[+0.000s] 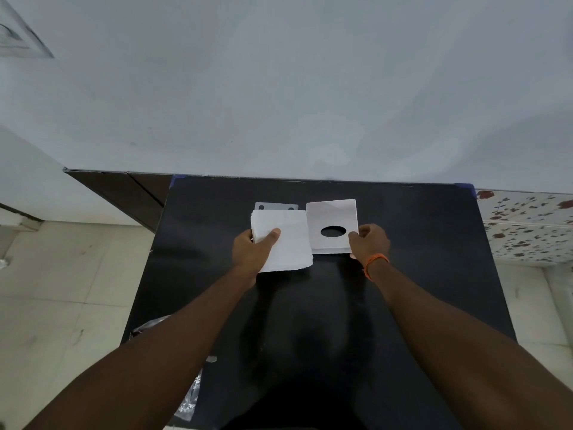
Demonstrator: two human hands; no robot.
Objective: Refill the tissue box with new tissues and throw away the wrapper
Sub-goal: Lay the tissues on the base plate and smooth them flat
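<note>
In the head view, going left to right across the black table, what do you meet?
Crumpled clear wrapper at the table's left edge → left hand → tissue stack → white box with oval hole → right hand.

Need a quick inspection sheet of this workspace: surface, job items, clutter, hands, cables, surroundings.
Surface: black table, pushed against a pale wall.
Job's things: stack of white tissues, unwrapped, beside the white tissue box, which shows an oval hole on top; a flat white plate with two holes lies behind the stack.
Clutter: clear plastic wrapper at the table's near left edge.
Grippers: left hand grips the tissue stack, thumb on top; right hand pinches the box's near right corner; orange wristband on the right wrist.
Cables: nothing seen.
Surroundings: tiled floor to the left; floral-patterned surface to the right.
</note>
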